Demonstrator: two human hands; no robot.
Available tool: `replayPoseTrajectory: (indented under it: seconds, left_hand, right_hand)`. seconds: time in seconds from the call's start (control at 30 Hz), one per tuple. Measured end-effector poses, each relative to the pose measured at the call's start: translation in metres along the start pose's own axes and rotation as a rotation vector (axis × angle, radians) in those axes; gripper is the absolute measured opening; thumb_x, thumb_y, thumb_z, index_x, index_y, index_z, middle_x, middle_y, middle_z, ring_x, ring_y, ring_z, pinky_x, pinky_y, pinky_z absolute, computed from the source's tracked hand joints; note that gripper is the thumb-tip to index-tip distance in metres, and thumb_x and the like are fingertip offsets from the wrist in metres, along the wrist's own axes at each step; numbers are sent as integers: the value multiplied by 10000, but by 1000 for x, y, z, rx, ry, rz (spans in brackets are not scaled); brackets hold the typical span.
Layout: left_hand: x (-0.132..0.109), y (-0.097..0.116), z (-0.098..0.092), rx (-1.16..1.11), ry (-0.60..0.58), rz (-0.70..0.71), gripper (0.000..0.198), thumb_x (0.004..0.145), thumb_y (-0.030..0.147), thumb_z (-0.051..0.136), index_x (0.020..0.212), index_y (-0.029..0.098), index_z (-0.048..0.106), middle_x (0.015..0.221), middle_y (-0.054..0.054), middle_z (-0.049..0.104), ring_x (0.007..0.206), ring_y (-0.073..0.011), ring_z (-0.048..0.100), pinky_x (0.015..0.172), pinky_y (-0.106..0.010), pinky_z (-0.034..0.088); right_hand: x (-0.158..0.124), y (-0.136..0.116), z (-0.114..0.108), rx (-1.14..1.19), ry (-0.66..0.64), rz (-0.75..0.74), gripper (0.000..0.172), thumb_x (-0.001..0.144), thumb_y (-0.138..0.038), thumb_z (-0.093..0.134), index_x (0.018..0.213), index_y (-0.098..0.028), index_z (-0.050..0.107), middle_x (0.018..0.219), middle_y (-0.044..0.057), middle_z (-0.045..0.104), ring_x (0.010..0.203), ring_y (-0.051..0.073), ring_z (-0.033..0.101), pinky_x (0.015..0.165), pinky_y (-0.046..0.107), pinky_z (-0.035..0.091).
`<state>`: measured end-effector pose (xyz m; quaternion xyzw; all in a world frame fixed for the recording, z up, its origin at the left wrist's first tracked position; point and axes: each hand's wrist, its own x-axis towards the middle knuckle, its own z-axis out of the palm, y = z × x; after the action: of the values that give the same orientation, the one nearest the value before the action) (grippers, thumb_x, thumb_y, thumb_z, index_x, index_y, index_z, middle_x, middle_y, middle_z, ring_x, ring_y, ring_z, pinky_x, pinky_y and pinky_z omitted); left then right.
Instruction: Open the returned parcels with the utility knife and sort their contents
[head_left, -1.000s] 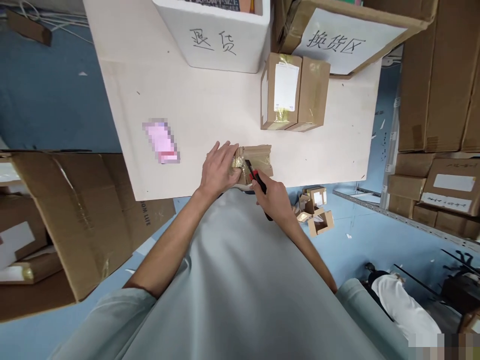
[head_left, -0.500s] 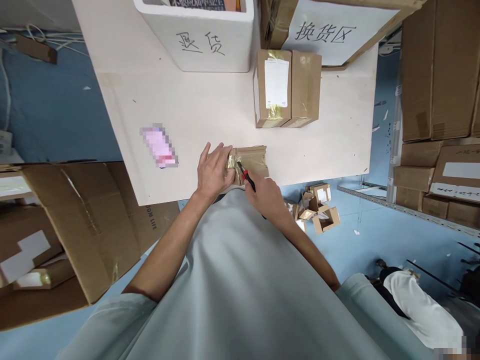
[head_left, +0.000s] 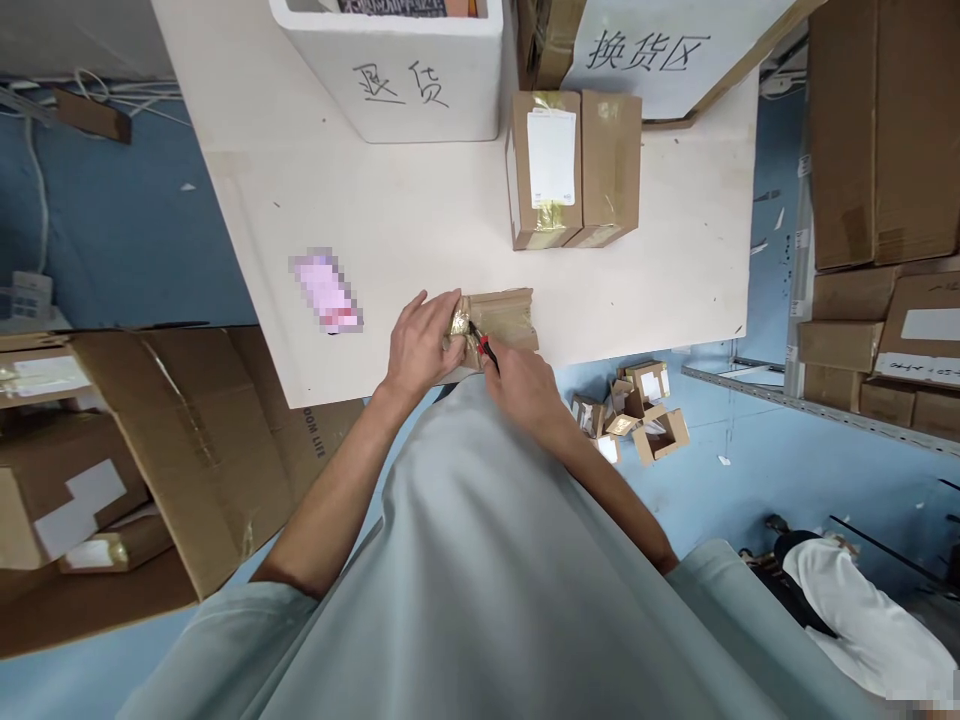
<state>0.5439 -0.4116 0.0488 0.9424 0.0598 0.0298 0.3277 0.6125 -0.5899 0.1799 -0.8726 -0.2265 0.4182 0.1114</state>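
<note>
A small taped cardboard box [head_left: 508, 316] lies at the near edge of the pale table [head_left: 420, 220]. My left hand [head_left: 418, 340] is closed over its left end and holds it down. My right hand [head_left: 519, 384] grips a red and black utility knife [head_left: 483, 346], whose tip rests on the box's taped near-left corner. Two taller brown boxes [head_left: 574, 168], one bearing a white label, stand side by side farther back on the table.
A white foam bin [head_left: 405, 70] with handwriting and a cardboard box with a white sign [head_left: 652, 55] stand at the back. A pink blurred item [head_left: 326, 291] lies to the left. Large cartons [head_left: 150, 440] stand left, stacked boxes [head_left: 870, 180] right, small opened boxes [head_left: 637, 410] on the blue floor.
My right hand has drawn the knife leftward and nearer along the box's taped edge, and more of the knife is now hidden. My left hand stays on the box.
</note>
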Motion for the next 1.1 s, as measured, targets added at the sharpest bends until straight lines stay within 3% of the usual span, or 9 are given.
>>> replayPoseTrajectory:
  seconds: [0.13,0.43,0.53,0.63,0.77,0.9,1.0,1.1]
  left_hand:
    - [-1,5,0,0,10,-17,711,934,245,549,1643,207,530,1569,-126,692,1440,-324,659,1368,-572,354]
    - [7,18,1,20,-116,-44,668,926,270,587,1590,199,609,1545,-143,690,1426,-372,636,1229,-547,481]
    - [6,22,0,23,-179,-39,586,943,259,586,1520,203,673,1505,-151,699,1373,-365,668,1172,-525,526]
    - [3,19,-4,10,-162,-84,569,962,244,555,1518,194,668,1490,-157,692,1364,-356,672,1174,-518,532]
    - [-2,-2,-14,-83,-34,-229,564,957,233,550,1510,192,655,1471,-149,688,1388,-327,656,1228,-488,517]
    - [-11,-25,-32,-50,80,-495,527,903,281,668,1421,200,720,1357,-155,736,1294,-358,703,1230,-555,526]
    - [-22,-37,-46,-119,34,-697,477,857,333,707,1314,210,765,1195,-109,787,1072,-335,765,1095,-607,625]
    - [-33,-44,-54,-375,37,-769,448,849,410,690,1237,196,755,1170,-86,793,1010,-278,764,927,-535,713]
  right_hand:
    - [-8,2,0,-24,-22,-6,337,1156,-268,422,1387,-197,656,1160,138,827,1060,337,777,895,397,570]
    - [-18,14,7,-101,-110,24,345,1153,-255,423,1381,-168,667,1161,174,827,1101,353,782,869,389,552]
    - [-26,16,9,-63,-147,-15,347,1152,-267,438,1380,-192,689,1204,148,828,1122,325,775,867,355,536]
    - [-35,23,6,15,-133,-81,361,1154,-290,446,1406,-218,694,1165,116,838,1052,299,778,852,333,518]
    - [-36,50,3,142,-11,-46,365,1155,-340,454,1424,-279,691,1064,55,851,950,282,781,845,321,515]
    - [-10,90,12,251,147,81,387,1151,-346,460,1485,-275,642,1068,41,860,889,262,793,862,325,550]
    - [13,109,25,343,187,91,375,1156,-356,436,1456,-281,648,1062,18,860,800,223,789,846,312,572]
    - [31,114,38,337,186,105,403,1158,-363,418,1489,-277,632,1092,25,860,840,226,796,888,329,589]
